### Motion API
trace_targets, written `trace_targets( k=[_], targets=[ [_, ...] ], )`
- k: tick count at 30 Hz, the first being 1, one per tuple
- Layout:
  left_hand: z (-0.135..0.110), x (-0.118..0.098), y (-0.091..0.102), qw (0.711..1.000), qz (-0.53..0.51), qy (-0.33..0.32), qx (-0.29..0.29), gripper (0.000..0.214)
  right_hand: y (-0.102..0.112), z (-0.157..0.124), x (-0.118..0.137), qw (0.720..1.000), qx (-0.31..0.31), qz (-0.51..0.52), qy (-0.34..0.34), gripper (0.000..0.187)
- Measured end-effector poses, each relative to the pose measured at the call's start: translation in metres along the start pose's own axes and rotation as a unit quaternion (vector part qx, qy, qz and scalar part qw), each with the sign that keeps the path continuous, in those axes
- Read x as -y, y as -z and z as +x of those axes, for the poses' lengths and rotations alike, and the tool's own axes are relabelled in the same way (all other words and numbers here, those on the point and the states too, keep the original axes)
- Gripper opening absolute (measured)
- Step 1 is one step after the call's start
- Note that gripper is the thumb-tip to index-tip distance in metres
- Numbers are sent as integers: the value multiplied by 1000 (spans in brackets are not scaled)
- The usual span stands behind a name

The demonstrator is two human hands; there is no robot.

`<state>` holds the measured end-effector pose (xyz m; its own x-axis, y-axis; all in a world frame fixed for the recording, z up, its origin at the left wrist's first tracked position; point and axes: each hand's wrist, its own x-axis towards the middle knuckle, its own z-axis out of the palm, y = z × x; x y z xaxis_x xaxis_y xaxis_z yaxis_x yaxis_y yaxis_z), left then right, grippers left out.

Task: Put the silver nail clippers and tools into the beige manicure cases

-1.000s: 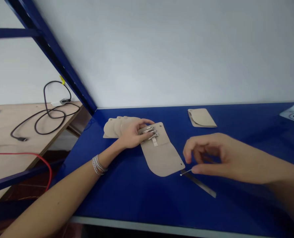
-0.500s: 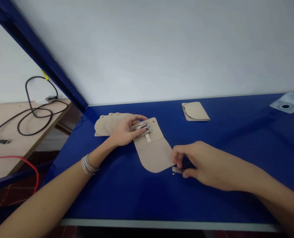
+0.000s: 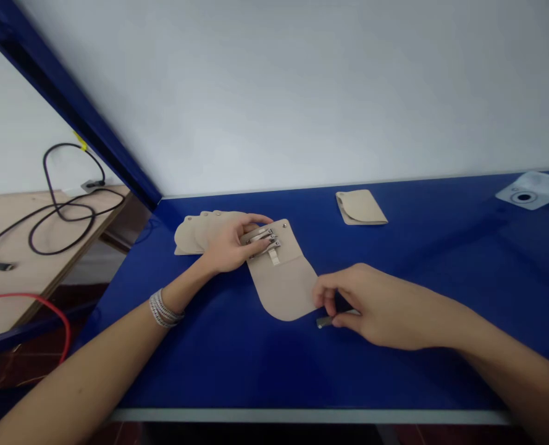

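Observation:
An open beige pouch (image 3: 283, 281) lies flap-down on the blue table (image 3: 441, 259), with metal clippers (image 3: 261, 239) tucked under its straps. My left hand (image 3: 230, 244) rests on the pouch's upper end, fingers lying over the clippers. My right hand (image 3: 371, 303) is closed in a pinch on a thin metal tool (image 3: 324, 322) just right of the pouch's rounded flap; only the tool's tip shows past my fingers.
Several more beige pouches (image 3: 195, 232) are fanned out behind my left hand. A folded beige pouch (image 3: 360, 207) lies at the back. A pale fitting (image 3: 527, 188) sits far right. Cables (image 3: 56, 210) lie on a wooden bench to the left, past a blue frame post (image 3: 70, 102).
My right hand came down onto the thin metal tool and closed on it, then shifted slightly left toward the pouch flap. My left hand stayed on the pouch.

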<state>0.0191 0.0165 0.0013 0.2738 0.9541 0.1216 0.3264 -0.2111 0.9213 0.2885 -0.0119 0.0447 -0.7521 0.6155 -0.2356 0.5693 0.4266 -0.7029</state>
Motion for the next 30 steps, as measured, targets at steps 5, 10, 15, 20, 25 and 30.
trace_targets(
  k=[5, 10, 15, 20, 25, 30],
  targets=[
    [0, 0, 0, 1000, 9, -3, -3, 46, 1, 1, 4, 1000, 27, -4, -3, 19],
    [0, 2, 0, 1000, 8, -4, -2, 46, 3, 2, 11, 999, 35, -12, 15, 17],
    [0, 1, 0, 1000, 6, -4, -1, 47, 4, 3, 16, 999, 35, 2, 4, 14],
    [0, 1, 0, 1000, 10, 0, 1, 48, 0, 7, 12, 999, 11, 34, 6, 14],
    [0, 2, 1, 1000, 10, -2, -3, 48, -8, 12, 8, 998, -51, 23, 5, 12],
    [0, 3, 1, 1000, 13, 1, -3, 47, -12, 15, 5, 995, -93, -25, 28, 14]
  ],
)
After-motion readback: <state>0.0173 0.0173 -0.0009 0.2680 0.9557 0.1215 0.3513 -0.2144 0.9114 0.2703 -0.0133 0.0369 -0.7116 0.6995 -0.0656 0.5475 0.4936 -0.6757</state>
